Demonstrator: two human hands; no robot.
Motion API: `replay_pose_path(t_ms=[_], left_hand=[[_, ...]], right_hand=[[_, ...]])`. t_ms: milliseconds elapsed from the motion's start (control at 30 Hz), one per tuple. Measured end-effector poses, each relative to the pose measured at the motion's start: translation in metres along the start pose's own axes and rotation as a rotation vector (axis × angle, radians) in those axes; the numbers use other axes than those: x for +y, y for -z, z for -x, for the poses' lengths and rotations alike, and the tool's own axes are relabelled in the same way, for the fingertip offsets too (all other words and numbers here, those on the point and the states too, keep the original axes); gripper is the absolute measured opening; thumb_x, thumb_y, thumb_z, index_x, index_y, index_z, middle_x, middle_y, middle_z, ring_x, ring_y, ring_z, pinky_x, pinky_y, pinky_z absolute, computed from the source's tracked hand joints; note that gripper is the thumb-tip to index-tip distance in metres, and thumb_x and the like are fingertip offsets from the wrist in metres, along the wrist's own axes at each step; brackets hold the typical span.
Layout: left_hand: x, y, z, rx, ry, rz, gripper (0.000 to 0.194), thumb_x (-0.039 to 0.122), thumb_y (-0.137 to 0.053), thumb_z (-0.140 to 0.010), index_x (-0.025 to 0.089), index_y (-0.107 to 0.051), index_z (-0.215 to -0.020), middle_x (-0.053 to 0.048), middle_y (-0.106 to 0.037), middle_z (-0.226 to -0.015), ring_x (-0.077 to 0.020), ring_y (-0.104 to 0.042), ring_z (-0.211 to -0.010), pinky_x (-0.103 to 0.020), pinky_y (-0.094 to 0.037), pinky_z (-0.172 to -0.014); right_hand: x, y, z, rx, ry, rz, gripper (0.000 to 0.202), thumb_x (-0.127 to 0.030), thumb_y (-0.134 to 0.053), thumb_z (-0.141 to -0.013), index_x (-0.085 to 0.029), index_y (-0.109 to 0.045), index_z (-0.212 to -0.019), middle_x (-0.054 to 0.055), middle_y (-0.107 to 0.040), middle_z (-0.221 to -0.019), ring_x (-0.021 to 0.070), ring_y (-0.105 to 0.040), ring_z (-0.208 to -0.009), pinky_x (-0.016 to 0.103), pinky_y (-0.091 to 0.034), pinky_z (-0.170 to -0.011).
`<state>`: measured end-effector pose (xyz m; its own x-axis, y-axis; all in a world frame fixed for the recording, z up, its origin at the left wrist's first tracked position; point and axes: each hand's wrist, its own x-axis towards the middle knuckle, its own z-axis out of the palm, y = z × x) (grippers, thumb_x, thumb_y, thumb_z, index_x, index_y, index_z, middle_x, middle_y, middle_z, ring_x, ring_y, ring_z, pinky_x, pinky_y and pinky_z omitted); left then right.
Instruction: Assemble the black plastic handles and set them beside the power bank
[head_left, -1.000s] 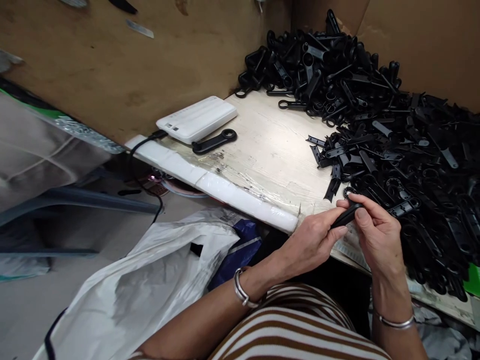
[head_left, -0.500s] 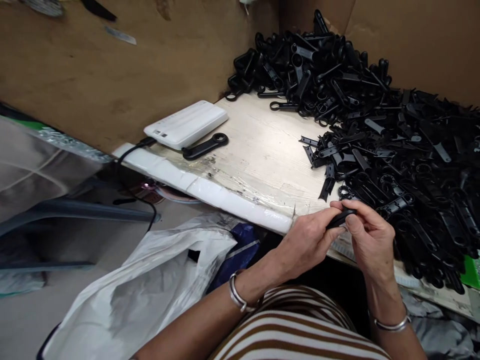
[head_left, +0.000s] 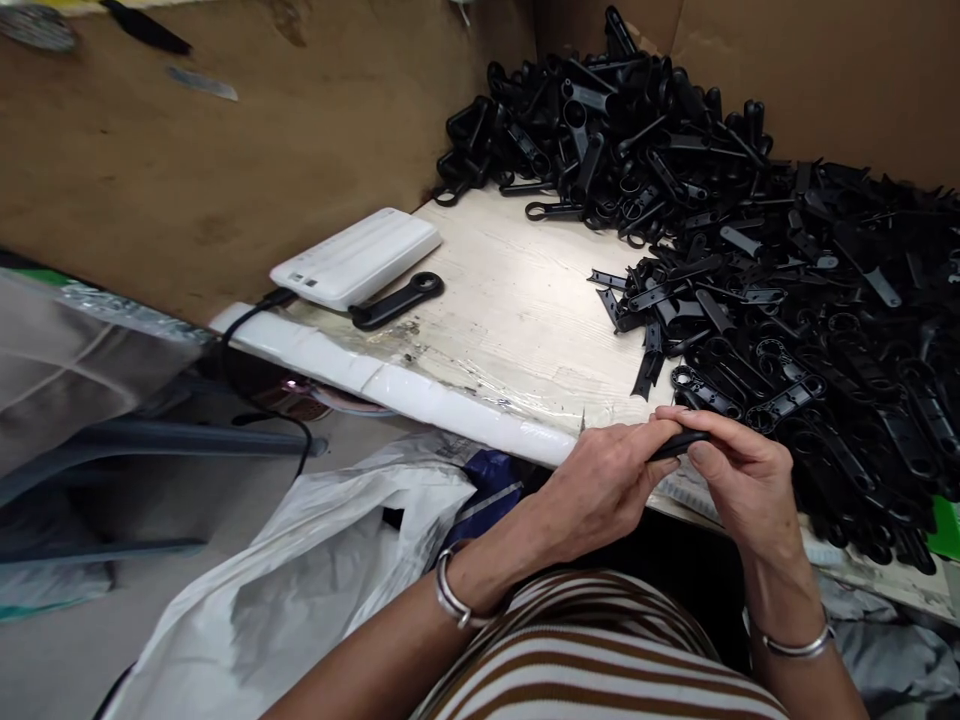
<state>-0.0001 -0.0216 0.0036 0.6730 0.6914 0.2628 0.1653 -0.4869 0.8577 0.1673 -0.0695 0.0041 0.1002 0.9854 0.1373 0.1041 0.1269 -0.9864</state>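
Both hands meet at the table's front edge around one black plastic handle part [head_left: 681, 443], mostly hidden by the fingers. My left hand [head_left: 611, 475] is closed on its near end, fingers wrapped over it. My right hand [head_left: 746, 475] pinches the other end between thumb and fingers. Just beyond the hands, a big heap of loose black plastic parts [head_left: 750, 300] covers the right side, some long with a ring at one end, some short strips. A single ringed black part [head_left: 397, 301] lies apart on the left, beside a white power bank [head_left: 356, 258].
The pale tabletop [head_left: 517, 290] has a white taped front edge [head_left: 390, 385]. Cardboard walls [head_left: 225, 150] stand behind and to the left. A black cable [head_left: 226, 350] hangs from the power bank. Below is an open white plastic bag [head_left: 300, 570]; something green [head_left: 943, 530] shows at far right.
The view has shifted slightly, so the table things sit a little further left. My hands keep hold of the black part, which now looks flatter and less tilted.
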Motion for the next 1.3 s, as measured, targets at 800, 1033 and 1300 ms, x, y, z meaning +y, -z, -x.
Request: replay_pose_path(t_ms=[800,1033,1300], left_hand=[[-0.004,0.01,-0.01,0.118,-0.063,-0.026,0.023,0.02,-0.059,-0.09,0.014,-0.06,-0.112,-0.007,-0.071,-0.103,-0.0166,-0.067,-0.093,-0.028,-0.053,-0.085],[-0.008,-0.007,-0.005,0.369,0.033,0.228,0.036,0.025,-0.078,-0.074,0.015,-0.065,-0.106,-0.006,-0.073,-0.102,-0.0176,-0.067,-0.094,-0.028,-0.054,-0.087],[-0.001,-0.007,-0.009,0.44,0.078,0.462,0.011,0.013,-0.073,-0.074,0.015,-0.071,-0.084,-0.003,-0.074,-0.08,-0.0137,-0.068,-0.074,-0.021,-0.054,-0.07]], right_hand=[[0.007,-0.003,0.006,0.415,0.145,0.47,0.017,-0.033,-0.071,-0.081,-0.027,-0.077,-0.097,0.001,-0.077,-0.094,0.0211,-0.073,-0.08,0.035,-0.06,-0.078],[0.012,-0.007,0.005,0.595,0.015,0.221,0.024,-0.036,-0.076,-0.076,-0.019,-0.076,-0.094,0.002,-0.075,-0.075,0.017,-0.069,-0.058,0.03,-0.058,-0.061],[0.002,-0.001,0.011,0.412,0.036,0.312,0.024,-0.033,-0.076,-0.077,-0.025,-0.075,-0.099,0.001,-0.075,-0.084,0.0156,-0.07,-0.064,0.026,-0.059,-0.059]])
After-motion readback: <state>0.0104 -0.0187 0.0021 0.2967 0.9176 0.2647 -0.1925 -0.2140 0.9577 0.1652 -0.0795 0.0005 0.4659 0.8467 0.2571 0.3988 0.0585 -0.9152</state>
